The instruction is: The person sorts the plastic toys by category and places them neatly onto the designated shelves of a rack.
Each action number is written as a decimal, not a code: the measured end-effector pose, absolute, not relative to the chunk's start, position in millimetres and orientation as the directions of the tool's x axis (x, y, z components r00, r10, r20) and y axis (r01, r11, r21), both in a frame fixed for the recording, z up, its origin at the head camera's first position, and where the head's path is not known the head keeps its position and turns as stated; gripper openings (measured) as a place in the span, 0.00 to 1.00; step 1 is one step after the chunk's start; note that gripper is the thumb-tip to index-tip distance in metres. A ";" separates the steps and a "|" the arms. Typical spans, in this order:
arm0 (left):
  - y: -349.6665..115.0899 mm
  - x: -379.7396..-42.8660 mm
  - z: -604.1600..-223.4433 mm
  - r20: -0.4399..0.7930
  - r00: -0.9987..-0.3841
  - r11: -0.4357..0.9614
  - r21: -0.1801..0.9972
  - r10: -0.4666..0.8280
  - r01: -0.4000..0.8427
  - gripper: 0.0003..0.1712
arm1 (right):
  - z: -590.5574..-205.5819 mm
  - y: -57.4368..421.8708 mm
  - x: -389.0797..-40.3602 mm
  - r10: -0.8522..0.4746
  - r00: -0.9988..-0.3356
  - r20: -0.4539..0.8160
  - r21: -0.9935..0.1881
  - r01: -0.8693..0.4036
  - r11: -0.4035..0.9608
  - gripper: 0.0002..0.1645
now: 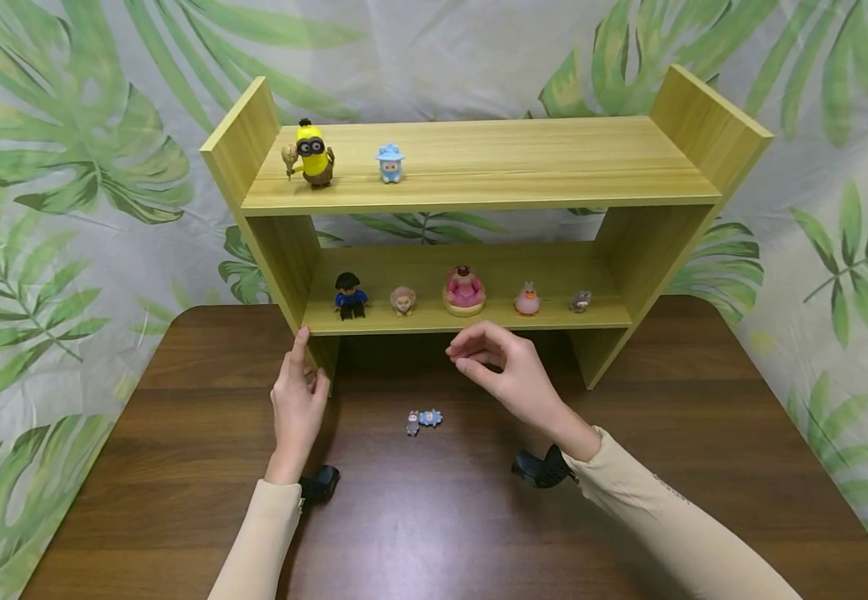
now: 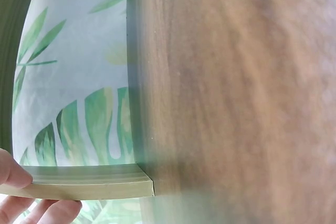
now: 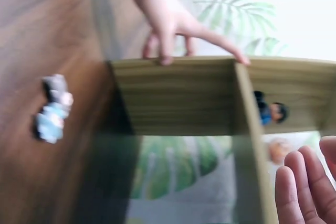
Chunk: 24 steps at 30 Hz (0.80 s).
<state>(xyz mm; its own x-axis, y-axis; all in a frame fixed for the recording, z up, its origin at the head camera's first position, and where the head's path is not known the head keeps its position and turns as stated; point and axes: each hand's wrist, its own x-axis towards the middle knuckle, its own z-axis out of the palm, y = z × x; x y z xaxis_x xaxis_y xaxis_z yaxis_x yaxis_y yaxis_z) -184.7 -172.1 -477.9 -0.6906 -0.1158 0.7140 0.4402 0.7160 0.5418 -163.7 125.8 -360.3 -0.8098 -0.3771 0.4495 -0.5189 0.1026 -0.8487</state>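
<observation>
My left hand (image 1: 301,406) holds the left side panel of a light wooden shelf (image 1: 479,204), its index fingertip at the middle board's front corner. In the left wrist view, the thumb (image 2: 13,174) lies on one face of the panel (image 2: 89,184) and other fingers on the opposite face. My right hand (image 1: 509,371) hovers before the middle board, fingers bent loosely with nothing between them. Just beyond it sits a pink bear figure (image 1: 464,293). Two small figures, one grey (image 1: 413,423) and one blue (image 1: 431,418), lie side by side on the table below.
On the middle board stand a blue-clothed figure (image 1: 350,297), a lion-like figure (image 1: 403,301), a pink rabbit-eared figure (image 1: 527,300) and a small grey figure (image 1: 580,302). The top board bears a yellow minion (image 1: 312,156) and a blue-hatted figure (image 1: 390,163). Leaf-patterned cloth hangs behind.
</observation>
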 end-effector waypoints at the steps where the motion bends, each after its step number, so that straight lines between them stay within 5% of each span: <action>1: -172.1 -184.8 -478.2 0.715 -0.690 0.716 0.541 -0.116 0.441 0.51 | -365.6 125.2 -163.4 -0.378 -0.812 0.444 -0.851 -0.514 0.106 0.09; 24: -170.5 -184.3 -475.6 0.731 -0.672 0.708 0.537 -0.119 0.458 0.51 | -439.3 118.7 -156.4 -0.428 -0.868 0.251 -0.878 -0.390 0.277 0.12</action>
